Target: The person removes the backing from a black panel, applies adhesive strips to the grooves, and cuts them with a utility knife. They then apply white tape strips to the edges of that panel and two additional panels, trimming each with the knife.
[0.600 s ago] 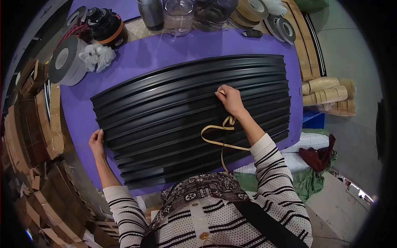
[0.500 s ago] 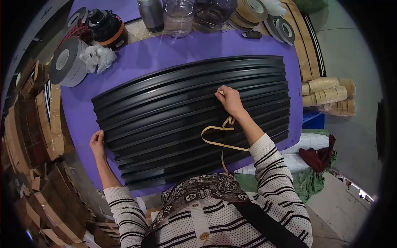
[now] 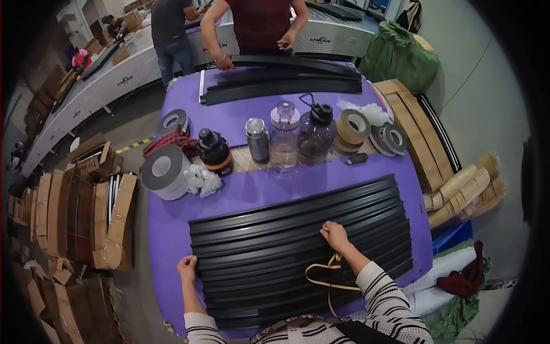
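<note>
Long black ribbed strips (image 3: 258, 243) lie side by side across the purple tabletop in front of me. At their left ends, my left hand (image 3: 187, 269) is closed in a pinch on the edge of one strip. My right hand (image 3: 334, 236) is over the middle of the strips, its thumb and fingers pinched together. A narrow yellow tape strip (image 3: 335, 286) loops loosely below that hand and trails toward my body; the bit at the fingertips is mostly hidden.
Tape rolls (image 3: 164, 171), a black bottle (image 3: 215, 152), a steel tumbler (image 3: 258, 140) and clear bottles (image 3: 285, 135) line the far side. Across the table a person (image 3: 260, 26) handles more black strips (image 3: 281, 86). Cardboard boxes (image 3: 117, 223) stand at left; wrapped rolls (image 3: 458, 192) at right.
My view has tilted up, bringing the far table, co-workers and conveyor into sight. Both hands stay at about the same places on the black strips, the right still pinched.
</note>
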Tool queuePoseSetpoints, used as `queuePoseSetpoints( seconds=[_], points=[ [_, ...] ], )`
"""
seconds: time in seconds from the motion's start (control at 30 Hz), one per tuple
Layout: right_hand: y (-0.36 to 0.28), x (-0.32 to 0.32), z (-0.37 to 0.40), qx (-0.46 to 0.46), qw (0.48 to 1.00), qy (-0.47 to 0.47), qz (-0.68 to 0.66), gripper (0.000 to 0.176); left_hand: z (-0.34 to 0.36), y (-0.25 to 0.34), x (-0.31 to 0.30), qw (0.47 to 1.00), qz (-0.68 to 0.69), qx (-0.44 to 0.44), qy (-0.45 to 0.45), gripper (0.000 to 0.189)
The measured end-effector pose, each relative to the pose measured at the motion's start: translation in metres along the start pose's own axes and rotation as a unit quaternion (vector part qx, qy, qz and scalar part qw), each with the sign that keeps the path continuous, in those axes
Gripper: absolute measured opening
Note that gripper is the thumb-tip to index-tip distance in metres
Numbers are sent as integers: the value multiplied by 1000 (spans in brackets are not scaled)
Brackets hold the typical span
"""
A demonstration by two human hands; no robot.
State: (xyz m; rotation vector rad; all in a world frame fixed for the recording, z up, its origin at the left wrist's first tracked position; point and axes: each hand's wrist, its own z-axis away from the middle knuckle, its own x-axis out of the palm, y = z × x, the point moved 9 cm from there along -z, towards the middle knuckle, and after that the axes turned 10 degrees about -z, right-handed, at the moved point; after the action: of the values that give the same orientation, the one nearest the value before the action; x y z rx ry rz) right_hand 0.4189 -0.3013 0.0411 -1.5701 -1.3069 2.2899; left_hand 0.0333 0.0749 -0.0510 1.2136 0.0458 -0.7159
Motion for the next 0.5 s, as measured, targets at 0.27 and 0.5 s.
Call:
queuePoseSetpoints(
  seconds=[0.27, 0.5],
  points=[
    [0, -1, 1, 17, 1000, 2, 5, 14, -1, 4, 1, 999, 2, 33, 10, 9],
    [-6, -5, 1, 10, 1000, 6, 1, 15, 4, 13, 2, 999, 9, 47, 11, 9]
  ],
)
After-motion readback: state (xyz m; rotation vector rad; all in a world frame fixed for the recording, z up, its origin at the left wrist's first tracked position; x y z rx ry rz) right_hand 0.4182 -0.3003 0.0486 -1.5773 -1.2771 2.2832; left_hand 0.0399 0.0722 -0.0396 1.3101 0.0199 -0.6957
